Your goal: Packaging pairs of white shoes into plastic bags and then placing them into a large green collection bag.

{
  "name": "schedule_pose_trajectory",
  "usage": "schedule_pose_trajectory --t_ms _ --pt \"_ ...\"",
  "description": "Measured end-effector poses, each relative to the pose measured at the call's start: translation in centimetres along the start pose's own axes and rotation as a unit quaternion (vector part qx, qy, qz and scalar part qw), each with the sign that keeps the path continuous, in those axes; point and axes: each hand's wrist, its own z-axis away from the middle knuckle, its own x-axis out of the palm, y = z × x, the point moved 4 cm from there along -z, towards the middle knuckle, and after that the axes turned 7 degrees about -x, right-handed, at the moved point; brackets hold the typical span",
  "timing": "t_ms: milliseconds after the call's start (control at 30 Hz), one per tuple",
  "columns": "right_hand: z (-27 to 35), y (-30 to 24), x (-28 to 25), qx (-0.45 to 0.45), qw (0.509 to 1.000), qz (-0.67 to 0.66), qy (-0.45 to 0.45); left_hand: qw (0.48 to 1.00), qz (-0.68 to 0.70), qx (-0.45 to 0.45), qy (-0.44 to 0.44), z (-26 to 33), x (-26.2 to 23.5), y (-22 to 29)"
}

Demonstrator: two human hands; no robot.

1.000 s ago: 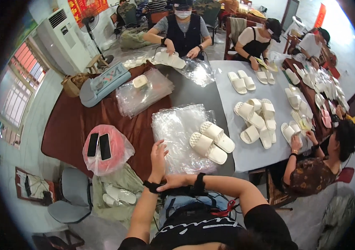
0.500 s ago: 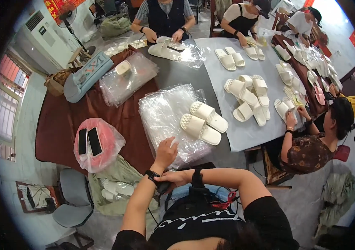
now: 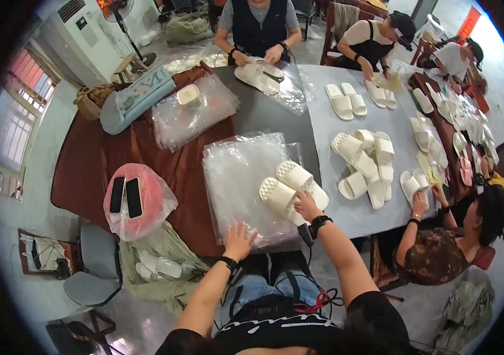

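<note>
My left hand (image 3: 240, 241) lies with fingers spread on the near edge of a stack of clear plastic bags (image 3: 234, 183). My right hand (image 3: 307, 207) is at a pair of cream slippers that rests on the right side of the stack, its fingers bent onto the nearer slipper (image 3: 277, 196). That hand covers part of the nearer slipper's sole. The farther slipper (image 3: 295, 174) lies alongside, pointing the same way. A dark device hangs by my right wrist.
More cream slippers (image 3: 352, 148) lie piled on the pale sheet to the right. A red bundle in clear plastic (image 3: 157, 207) with two dark-soled slippers, a blue bag (image 3: 139, 100) and another bag stack (image 3: 204, 121) are at left. Co-workers sit across and at right, handling slippers.
My right hand has left my left wrist and reached the slippers on the bags. My left hand has come down onto the stack's near edge. The view has shifted.
</note>
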Motion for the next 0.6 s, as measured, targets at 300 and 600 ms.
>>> schedule_pose_trajectory --t_ms 300,600 --pt "-3.0 0.6 1.5 -0.054 0.938 -0.333 -0.081 0.994 -0.068 0.021 0.084 -0.4 1.0 1.7" --pt "7.6 -2.4 -4.9 -0.047 0.947 -0.314 -0.053 0.980 -0.017 0.092 0.173 -2.0 0.2 0.9"
